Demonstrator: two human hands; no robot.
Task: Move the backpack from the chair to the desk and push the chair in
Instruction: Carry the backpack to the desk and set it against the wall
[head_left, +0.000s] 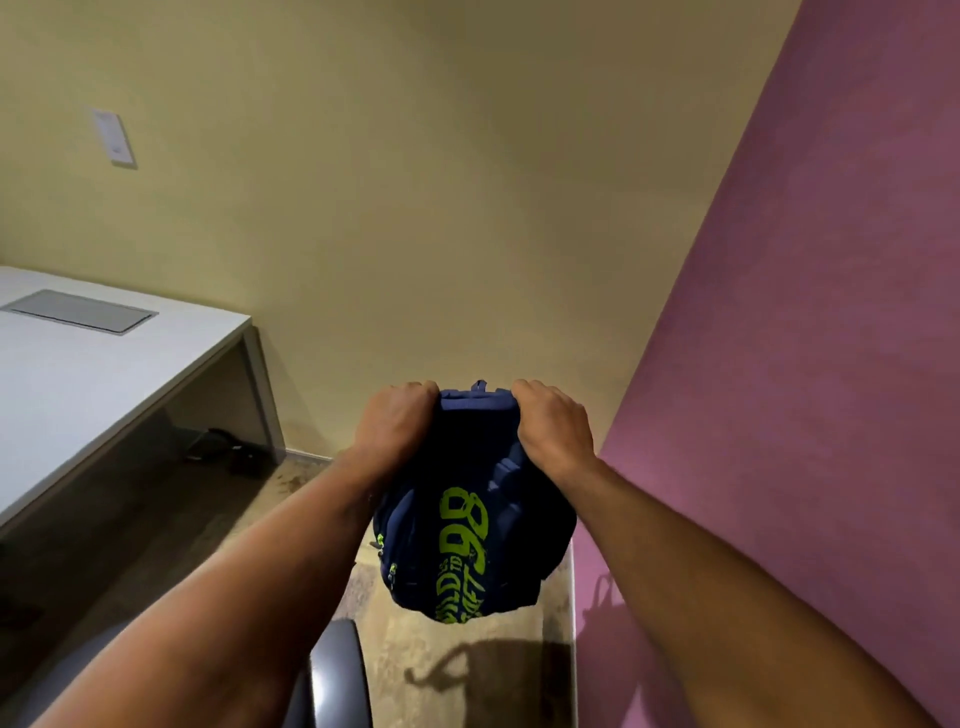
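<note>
Beige wall (415, 182) w/ white switch plate (113, 136), pink wall (831, 312) at right, dark cables (228, 447) on floor.

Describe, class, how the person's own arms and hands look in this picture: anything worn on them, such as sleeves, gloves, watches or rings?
Both forearms are bare for as far as the picture shows; no sleeve edge comes into view. The left hand and the right hand wear no gloves. No watch, bracelet or band shows at either wrist, and no ring can be seen on the visible fingers.
</note>
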